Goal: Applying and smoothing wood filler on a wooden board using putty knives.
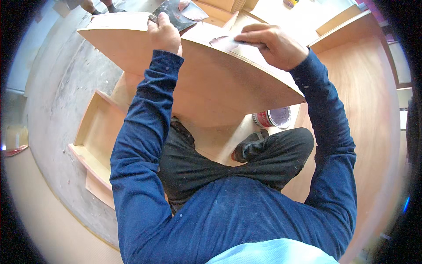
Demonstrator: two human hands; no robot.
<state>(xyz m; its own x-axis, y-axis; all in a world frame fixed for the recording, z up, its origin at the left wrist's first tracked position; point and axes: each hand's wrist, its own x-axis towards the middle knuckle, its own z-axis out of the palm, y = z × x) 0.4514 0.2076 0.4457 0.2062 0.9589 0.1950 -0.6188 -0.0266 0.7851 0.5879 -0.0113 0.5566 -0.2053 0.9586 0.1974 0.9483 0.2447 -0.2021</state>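
Note:
My left hand [165,36] is closed round the edge of a dark, smeared flat plate [176,17], thumb on top. A lump of pinkish paste [183,4] sits on the plate. My right hand [281,47] pinches a thin-bladed putty knife [226,43], whose blade lies at the upper edge of a wooden panel [211,75]. Glare and my fingers hide part of the knife. The panel stands across in front of me, below both hands.
Under the panel's right end is an open can [279,118] of pale paste, close to my shoe [251,145]. A shallow wooden drawer [99,132] lies on the grey floor [57,114] at left. Tall wooden boards [365,110] stand at right. Another person's feet [103,9] show at far left.

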